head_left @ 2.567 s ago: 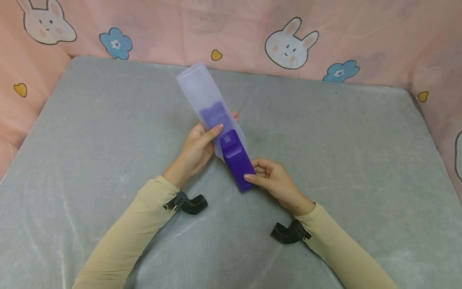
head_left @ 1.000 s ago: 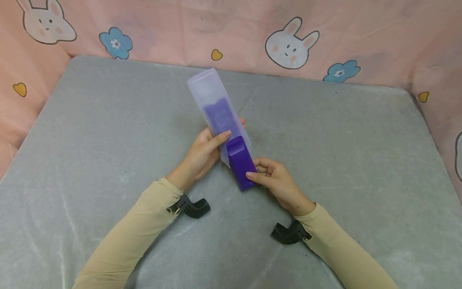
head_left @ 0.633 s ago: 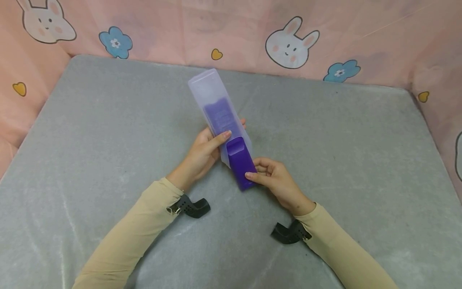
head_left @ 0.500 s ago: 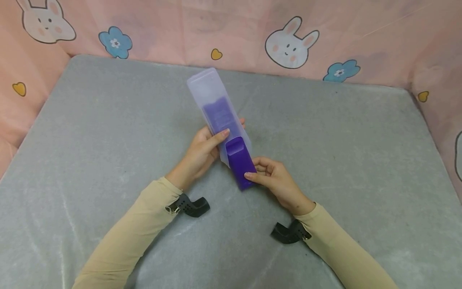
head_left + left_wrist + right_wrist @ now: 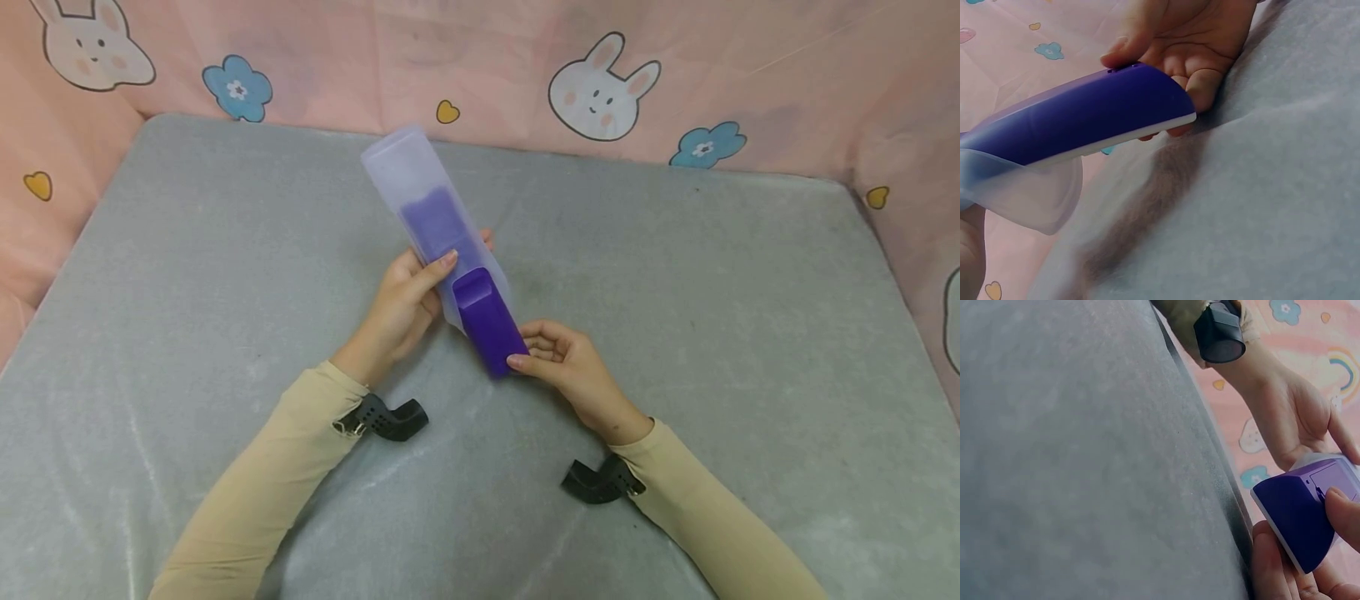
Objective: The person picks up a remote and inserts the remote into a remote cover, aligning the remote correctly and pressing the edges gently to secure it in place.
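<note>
A long purple device (image 5: pixel 491 329), shaped like a remote control, sits partly inside a translucent sleeve (image 5: pixel 396 165). Its inner part shows faintly through the sleeve, short of the far end. My left hand (image 5: pixel 393 304) grips the sleeve around its middle, thumb on top and fingers underneath. With thumb and fingers, my right hand (image 5: pixel 573 375) pinches the device's bare near end. The left wrist view shows the device's white underside edge (image 5: pixel 1129 134) and the flared sleeve mouth (image 5: pixel 1054 197) around it. A panel outline marks the purple back (image 5: pixel 1332 478) in the right wrist view.
A grey cloth-covered table (image 5: pixel 712 333) lies beneath both hands. Pink curtains (image 5: pixel 322 75) printed with rabbits, flowers and hearts enclose its back and sides. A black wrist camera (image 5: pixel 393 419) sits on the left sleeve cuff, another black camera (image 5: pixel 600 482) on the right.
The purple device has slid deeper into the sleeve, and the small printed code on it is no longer visible. Sleeve and left hand have just shifted up and left; the right hand barely moved.
</note>
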The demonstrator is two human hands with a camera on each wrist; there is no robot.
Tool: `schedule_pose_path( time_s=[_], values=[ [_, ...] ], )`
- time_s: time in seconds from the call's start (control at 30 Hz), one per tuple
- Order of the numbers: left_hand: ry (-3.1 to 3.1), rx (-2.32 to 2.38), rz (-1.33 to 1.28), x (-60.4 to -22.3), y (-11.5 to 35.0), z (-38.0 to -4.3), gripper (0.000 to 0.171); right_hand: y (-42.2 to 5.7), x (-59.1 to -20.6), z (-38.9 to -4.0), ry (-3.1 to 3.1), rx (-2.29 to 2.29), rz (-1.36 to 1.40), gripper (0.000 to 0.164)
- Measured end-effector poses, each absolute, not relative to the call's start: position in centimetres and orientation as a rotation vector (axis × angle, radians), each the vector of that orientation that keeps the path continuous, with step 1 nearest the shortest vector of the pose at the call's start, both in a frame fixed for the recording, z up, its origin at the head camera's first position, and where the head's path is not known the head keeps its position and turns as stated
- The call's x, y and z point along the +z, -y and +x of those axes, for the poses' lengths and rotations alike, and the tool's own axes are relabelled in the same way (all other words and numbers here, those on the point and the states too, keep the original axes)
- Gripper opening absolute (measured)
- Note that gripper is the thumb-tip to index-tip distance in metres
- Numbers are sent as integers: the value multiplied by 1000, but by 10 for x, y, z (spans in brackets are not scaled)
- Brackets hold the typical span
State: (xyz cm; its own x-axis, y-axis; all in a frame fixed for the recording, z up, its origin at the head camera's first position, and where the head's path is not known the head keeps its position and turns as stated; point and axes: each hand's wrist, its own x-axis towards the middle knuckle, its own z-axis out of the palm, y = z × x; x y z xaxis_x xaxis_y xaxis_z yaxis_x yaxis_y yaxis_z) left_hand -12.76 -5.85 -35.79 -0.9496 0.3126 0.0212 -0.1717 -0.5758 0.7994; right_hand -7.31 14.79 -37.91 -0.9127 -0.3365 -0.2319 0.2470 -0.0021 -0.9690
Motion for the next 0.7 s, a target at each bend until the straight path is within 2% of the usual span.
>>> schedule_pose_path(
  time_s=[0.7],
  values=[
    [-1272,2539,231,-356,63,-130,45,-149,-378,-73,-1873,-1941,-132,35]
  ],
)
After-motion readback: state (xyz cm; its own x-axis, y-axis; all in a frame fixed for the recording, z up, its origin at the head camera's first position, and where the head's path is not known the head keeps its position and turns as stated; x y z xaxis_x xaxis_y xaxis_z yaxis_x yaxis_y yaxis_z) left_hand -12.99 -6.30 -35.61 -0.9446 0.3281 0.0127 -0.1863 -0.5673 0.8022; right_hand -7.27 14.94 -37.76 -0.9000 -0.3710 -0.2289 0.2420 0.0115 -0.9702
